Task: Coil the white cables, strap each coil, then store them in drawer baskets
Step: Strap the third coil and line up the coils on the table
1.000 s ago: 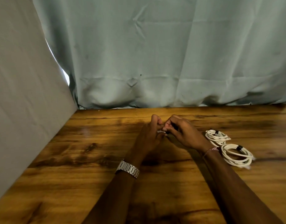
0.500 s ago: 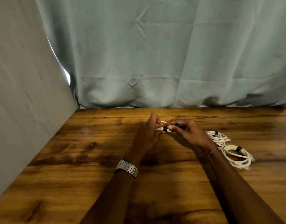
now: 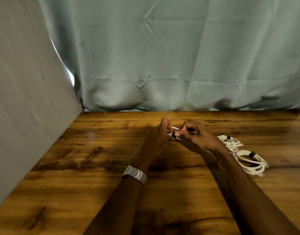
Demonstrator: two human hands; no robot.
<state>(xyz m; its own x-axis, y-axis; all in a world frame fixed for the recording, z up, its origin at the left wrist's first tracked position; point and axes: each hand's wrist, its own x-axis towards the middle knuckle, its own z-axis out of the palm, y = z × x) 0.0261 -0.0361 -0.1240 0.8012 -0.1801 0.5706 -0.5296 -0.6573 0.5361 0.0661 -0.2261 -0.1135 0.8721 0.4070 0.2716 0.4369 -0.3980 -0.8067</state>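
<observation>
Two hands (image 3: 179,138) pinch corded white coil (image 3: 175,133)

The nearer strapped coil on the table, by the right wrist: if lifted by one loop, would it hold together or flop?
The nearer coil would likely hold together, since a black strap binds it. Its loops look thin, so probably light and slightly saggy. Lying flat, it seems unlikely to roll.

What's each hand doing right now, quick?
Left hand: closed, pinching the white cable coil.
Right hand: closed on the same coil, fingertips at the black strap.
</observation>
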